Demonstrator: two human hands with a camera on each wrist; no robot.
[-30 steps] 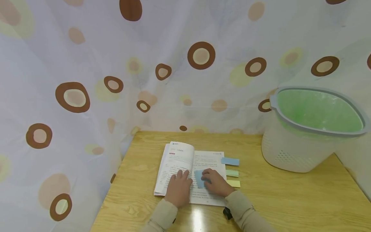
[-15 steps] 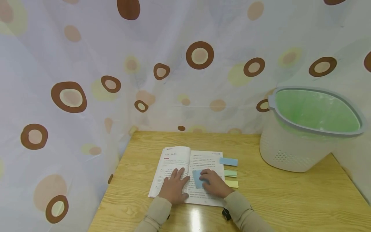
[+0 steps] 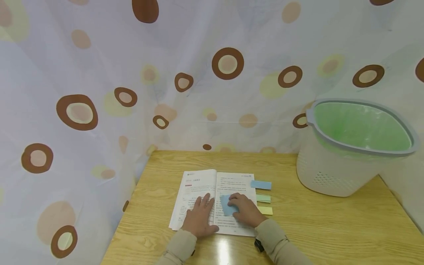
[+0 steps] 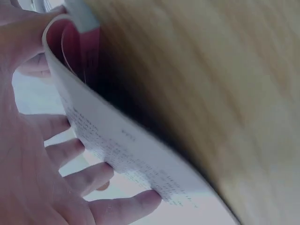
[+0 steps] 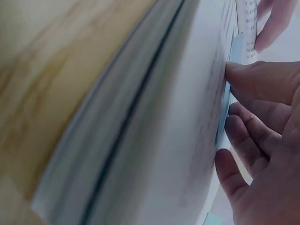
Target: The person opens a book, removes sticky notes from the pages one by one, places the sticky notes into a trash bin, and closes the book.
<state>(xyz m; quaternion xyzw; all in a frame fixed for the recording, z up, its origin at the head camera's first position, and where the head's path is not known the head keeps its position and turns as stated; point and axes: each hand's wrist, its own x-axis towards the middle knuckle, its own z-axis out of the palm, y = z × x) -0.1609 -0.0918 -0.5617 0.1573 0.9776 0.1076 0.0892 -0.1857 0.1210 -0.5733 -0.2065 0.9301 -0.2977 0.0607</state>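
Note:
An open book [image 3: 232,184] with printed pages lies on the table. My left hand [image 3: 199,217] rests on the lower part of its left page, fingers straight and spread. In the left wrist view, the fingertips [image 4: 147,200] touch that page, whose near edge bows up off the tabletop. On the right page sits a blue sticky note [image 3: 225,206]. My right hand [image 3: 246,209] holds it there with bent fingers; in the right wrist view, the thumb and fingertips [image 5: 236,125] are against the thin blue sheet [image 5: 238,47]. The hand covers part of the note.
Blue [image 3: 261,184], green [image 3: 264,198] and yellow [image 3: 265,210] paper tabs stick out from the book's right edge. A white and green basket [image 3: 334,173] with a grey rim stands at the right. Patterned sheeting [image 3: 198,132] hangs behind the wooden table [image 3: 291,224].
My left hand has slid left and slightly towards me, spreading out. The left page, raised and curved before, now lies flatter. My right hand has stayed on the blue sticky note.

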